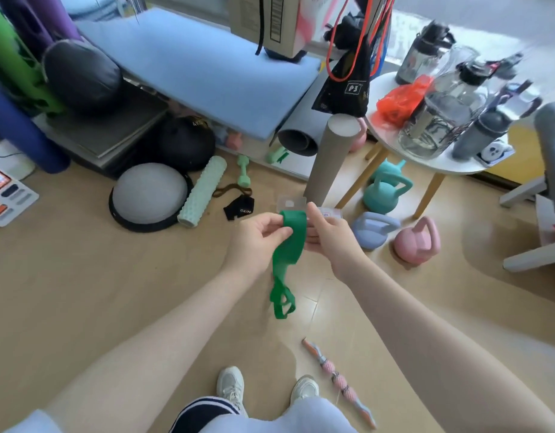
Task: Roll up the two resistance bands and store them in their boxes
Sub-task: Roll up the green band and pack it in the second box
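Pinching a flat, stretchy green band, L hand & R hand grip its top, tail dangling twisted.

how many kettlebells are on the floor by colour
teal kettlebell: 1
lavender kettlebell: 1
pink kettlebell near the lavender one: 1
pink kettlebell behind the cardboard tube, partly hidden: 1
total: 4

Glossy tan floor, round white table, blue mat
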{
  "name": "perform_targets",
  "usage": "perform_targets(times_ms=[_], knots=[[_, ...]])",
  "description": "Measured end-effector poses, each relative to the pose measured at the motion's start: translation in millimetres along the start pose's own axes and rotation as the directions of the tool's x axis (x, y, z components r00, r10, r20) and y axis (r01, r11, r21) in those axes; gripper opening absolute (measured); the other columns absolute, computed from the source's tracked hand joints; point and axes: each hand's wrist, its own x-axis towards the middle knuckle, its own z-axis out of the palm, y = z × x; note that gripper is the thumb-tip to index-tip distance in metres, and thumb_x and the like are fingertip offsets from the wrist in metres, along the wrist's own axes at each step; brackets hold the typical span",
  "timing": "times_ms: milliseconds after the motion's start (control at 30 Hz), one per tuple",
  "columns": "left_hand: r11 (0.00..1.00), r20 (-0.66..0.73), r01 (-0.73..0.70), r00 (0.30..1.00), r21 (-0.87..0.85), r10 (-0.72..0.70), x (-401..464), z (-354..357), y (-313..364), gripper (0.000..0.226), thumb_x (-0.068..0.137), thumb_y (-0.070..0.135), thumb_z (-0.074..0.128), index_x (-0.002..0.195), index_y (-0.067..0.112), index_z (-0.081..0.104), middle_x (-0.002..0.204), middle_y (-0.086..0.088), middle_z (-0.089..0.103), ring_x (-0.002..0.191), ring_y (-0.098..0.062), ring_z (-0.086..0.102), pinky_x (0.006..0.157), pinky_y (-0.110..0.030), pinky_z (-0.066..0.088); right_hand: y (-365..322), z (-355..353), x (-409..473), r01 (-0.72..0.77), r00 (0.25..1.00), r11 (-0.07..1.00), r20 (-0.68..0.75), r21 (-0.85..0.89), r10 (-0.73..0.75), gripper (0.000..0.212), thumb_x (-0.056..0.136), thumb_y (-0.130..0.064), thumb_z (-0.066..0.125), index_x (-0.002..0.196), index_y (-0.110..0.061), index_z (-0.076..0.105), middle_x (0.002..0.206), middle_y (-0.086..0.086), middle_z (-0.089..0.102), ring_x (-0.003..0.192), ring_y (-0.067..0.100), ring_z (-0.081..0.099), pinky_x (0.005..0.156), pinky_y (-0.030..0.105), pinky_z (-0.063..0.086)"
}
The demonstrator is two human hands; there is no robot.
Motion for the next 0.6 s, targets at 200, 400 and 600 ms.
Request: perform_targets(times_ms=[200, 400, 600], knots=[[0.944, -0.154, 0.081, 0.978, -0.321, -0.137, 5.6, -3.4, 56.6, 0.011, 0.089, 0.007, 0.059, 0.098, 0.008, 0.065, 0.090, -0.006, 0.072, 0.076, -0.013, 0.070, 0.068, -0.018, 0.056, -3.1, -10.4, -33.5, 0.385, 0.902, 0.911, 0.271, -0.151, -0.336, 0.017, 0.091, -0.012, 0.056, 0.101, -0.024, 0.062, 0.103, -0.004, 0.068, 0.095, 0.006, 0.063, 0.090, 0.024, 0.049], [0.890, -0.196, 0.097, 0.959, -0.446, -0.203, 3.2, -10.0, 83.9, 0.010, 0.091, 0.008, 0.056, 0.098, 0.005, 0.063, 0.092, -0.007, 0.070, 0.080, -0.014, 0.067, 0.081, -0.024, 0.056, -33.2, -9.6, -44.4, 0.574, 0.814, 0.817, 0.152, -0.062, -0.561, 0.044, 0.083, -0.004, 0.065, 0.103, -0.040, 0.049, 0.095, -0.008, 0.064, 0.087, 0.013, 0.066, 0.080, 0.036, 0.056], [0.906, -0.182, 0.090, 0.967, -0.413, -0.179, -18.8, -10.2, 80.0, 0.016, 0.089, 0.004, 0.058, 0.104, 0.004, 0.064, 0.098, -0.010, 0.072, 0.090, -0.020, 0.069, 0.080, -0.024, 0.056, -40.0, -12.2, -46.0, 0.541, 0.825, 0.841, 0.184, 0.010, -0.533, 0.026, 0.087, -0.005, 0.060, 0.090, -0.030, 0.053, 0.094, -0.007, 0.063, 0.087, 0.019, 0.064, 0.083, 0.044, 0.055]])
